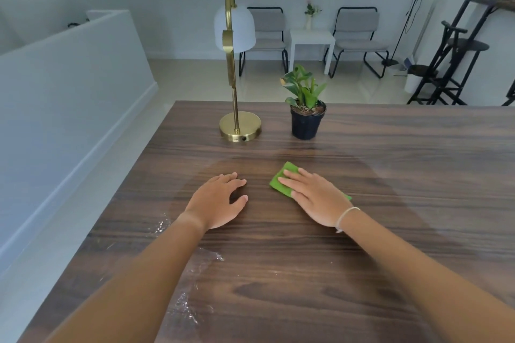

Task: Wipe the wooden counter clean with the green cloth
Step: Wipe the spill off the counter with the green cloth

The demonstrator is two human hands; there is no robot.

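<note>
Green cloth [281,179] sits mid-surface [390,164], pinned flat under your right hand [315,198], fingers spread, no clamped grip. Left hand [217,203] open, palm down beside it. White residue [184,306] near left edge. Lamp [240,127], potted plant [306,117] at far edge.

Most of the folded green cloth [280,179] lies hidden under the flat right hand [312,195]. The dark wooden counter [390,164] runs off the right and bottom edges, both forearms cropped there too.
</note>
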